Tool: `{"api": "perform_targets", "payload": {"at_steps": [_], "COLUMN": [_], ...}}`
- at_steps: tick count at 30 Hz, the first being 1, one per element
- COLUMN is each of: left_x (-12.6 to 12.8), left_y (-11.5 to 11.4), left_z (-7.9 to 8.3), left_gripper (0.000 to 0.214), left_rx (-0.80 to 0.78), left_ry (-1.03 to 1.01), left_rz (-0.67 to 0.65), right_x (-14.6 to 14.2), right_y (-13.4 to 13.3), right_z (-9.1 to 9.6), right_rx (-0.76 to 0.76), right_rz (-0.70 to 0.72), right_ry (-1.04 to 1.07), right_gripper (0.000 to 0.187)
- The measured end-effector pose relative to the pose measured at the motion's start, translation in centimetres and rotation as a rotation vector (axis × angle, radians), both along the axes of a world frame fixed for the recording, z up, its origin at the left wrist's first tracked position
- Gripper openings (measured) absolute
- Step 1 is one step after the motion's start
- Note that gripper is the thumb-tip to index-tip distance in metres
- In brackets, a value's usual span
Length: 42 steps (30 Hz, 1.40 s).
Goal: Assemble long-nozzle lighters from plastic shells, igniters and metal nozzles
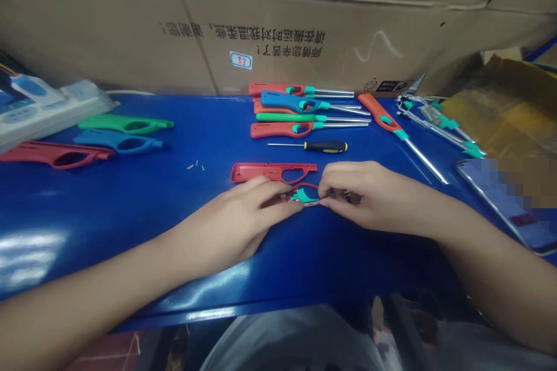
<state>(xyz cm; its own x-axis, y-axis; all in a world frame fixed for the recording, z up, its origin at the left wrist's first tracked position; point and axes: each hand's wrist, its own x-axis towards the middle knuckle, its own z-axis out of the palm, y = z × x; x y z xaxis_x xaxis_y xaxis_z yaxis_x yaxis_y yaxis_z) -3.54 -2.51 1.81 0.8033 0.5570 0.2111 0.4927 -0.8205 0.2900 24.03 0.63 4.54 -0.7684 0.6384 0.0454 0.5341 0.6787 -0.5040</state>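
Both hands meet over the front middle of the blue table at an opened gas lighter. My left hand (248,211) pinches its near side, by the teal trigger (307,196) and a red shell half (310,185), largely covered by the fingers. From the right, my right hand (363,191) has thumb and forefinger closed on the same lighter's front end, where a bit of metal shows; the rest is hidden. Just beyond the fingers lies another red shell half (250,172), inner side up. A black-and-yellow screwdriver (326,146) rests farther back, pointing left.
Several assembled lighters (282,130) lie behind the screwdriver, with an orange one (380,113) slanting at right. Loose screws (190,167) and coloured shells (119,142) are on the left, near a power strip (78,107). Metal tubes (452,127) and a phone (500,203) lie right. A carton (130,23) stands behind.
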Motion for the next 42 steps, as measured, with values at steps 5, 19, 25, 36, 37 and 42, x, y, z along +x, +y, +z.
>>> {"api": "perform_targets", "payload": {"at_steps": [5,19,25,36,37,42], "left_x": [0.02,0.02,-0.02,-0.22,-0.2,-0.06], "left_y": [0.11,0.0,0.15,0.2,0.24,0.46], "left_z": [-0.13,-0.11,-0.43,-0.3,-0.27,-0.16], "left_gripper": [0.048,0.048,0.044,0.027,0.028,0.038], "left_rx": [0.02,0.001,-0.038,-0.188,-0.173,-0.115], "left_ry": [0.002,0.031,-0.026,-0.138,-0.135,-0.087], "left_rz": [-0.01,0.008,0.019,0.09,0.072,0.03], "right_x": [-0.08,-0.23,-0.64,0.25,0.25,-0.02], "right_y": [0.1,0.02,-0.13,0.23,0.25,0.39], "right_z": [0.13,-0.21,-0.48,0.32,0.29,-0.07], "right_rx": [-0.003,0.014,0.013,0.037,0.034,0.008], "right_rz": [0.033,0.007,-0.014,-0.01,-0.011,-0.036], "right_ry": [-0.023,-0.045,0.034,-0.053,-0.063,-0.067], "right_gripper": [0.011,0.014,0.008,0.007,0.007,0.01]}}
